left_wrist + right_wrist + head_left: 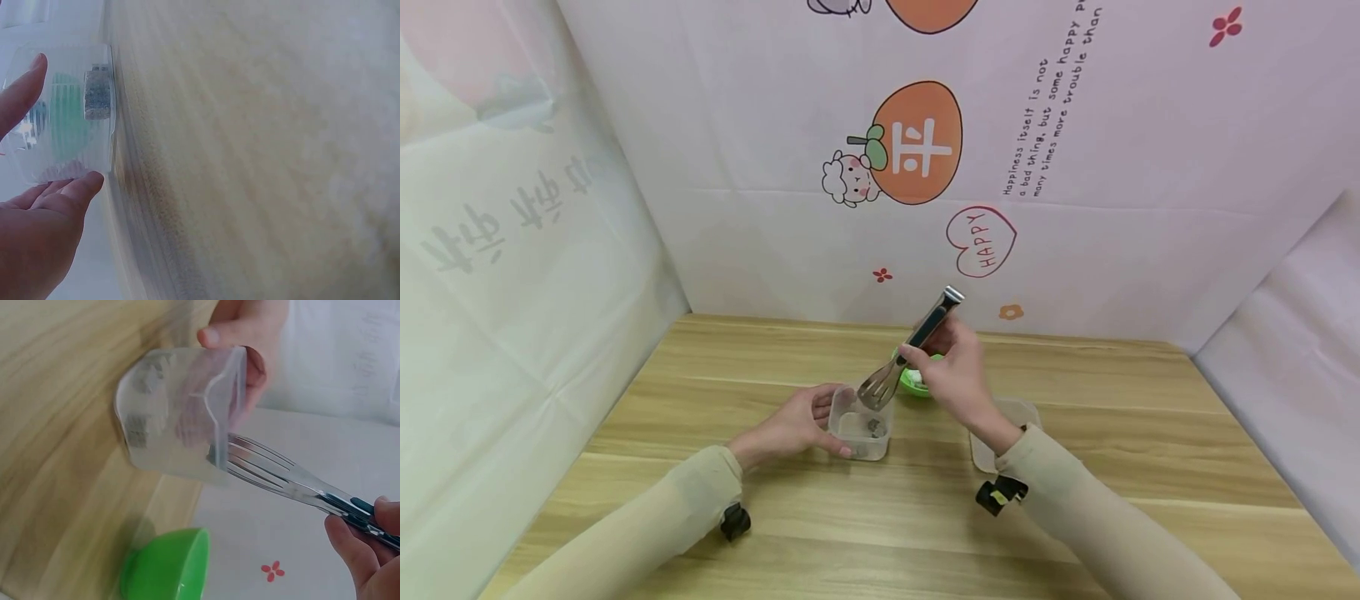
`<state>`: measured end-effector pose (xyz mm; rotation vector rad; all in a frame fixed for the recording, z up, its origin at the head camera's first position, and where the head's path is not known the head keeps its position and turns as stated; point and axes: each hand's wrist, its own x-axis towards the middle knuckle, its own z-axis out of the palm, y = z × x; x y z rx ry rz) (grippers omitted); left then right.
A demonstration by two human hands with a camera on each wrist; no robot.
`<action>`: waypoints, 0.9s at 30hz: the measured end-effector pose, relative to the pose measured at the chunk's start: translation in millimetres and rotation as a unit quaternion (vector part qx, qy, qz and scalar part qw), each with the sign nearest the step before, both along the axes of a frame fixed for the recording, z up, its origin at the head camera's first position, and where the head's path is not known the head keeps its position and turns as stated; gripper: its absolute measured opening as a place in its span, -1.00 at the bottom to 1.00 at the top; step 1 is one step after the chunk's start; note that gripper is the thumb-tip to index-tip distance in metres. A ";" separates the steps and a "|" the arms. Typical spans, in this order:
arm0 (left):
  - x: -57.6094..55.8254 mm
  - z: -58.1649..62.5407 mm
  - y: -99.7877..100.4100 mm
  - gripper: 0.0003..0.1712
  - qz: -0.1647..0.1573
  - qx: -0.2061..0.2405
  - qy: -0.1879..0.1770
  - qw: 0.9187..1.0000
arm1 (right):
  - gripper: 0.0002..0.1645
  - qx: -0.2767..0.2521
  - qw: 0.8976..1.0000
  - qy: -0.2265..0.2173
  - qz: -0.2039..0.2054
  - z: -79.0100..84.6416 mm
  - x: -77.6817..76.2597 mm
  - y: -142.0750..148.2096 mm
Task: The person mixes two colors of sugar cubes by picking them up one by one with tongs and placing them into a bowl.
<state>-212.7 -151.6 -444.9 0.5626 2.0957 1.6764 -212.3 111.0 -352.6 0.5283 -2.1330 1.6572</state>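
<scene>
My left hand (793, 423) holds a clear plastic container (859, 451) on the wood-grain table, thumb on the near side and fingers round the far side. Grey speckled pieces (97, 94) lie on its bottom, seen through the wall in the left wrist view. In my right hand (957, 372) is a pair of metal tongs (929, 327) with dark grips and slotted heads. The tongs slant down to the left, their tips just inside the container's rim in the right wrist view. Whether the tips pinch anything I cannot tell.
Behind the tongs stands a green bowl (169, 565) with something white (916, 377) in it. A second clear container (981, 454) sits at the right, partly hidden by the right forearm. Printed white sheets (760, 250) rise at the table's back and sides.
</scene>
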 end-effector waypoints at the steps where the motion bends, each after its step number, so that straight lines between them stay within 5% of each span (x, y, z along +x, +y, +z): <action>1: -0.2 0.0 -0.1 0.15 0.001 0.000 -0.002 1.000 | -0.70 0.000 1.000 0.003 -0.001 1.5 -0.4 2.1; 16: 1.7 2.5 0.6 0.16 0.007 -0.012 -0.003 1.000 | -0.68 -0.055 0.998 0.016 -0.006 20.7 -10.4 33.3; 27: 3.3 3.4 1.2 0.16 0.012 -0.005 -0.007 1.000 | -0.65 -0.054 0.997 -0.008 -0.047 23.3 -25.2 56.9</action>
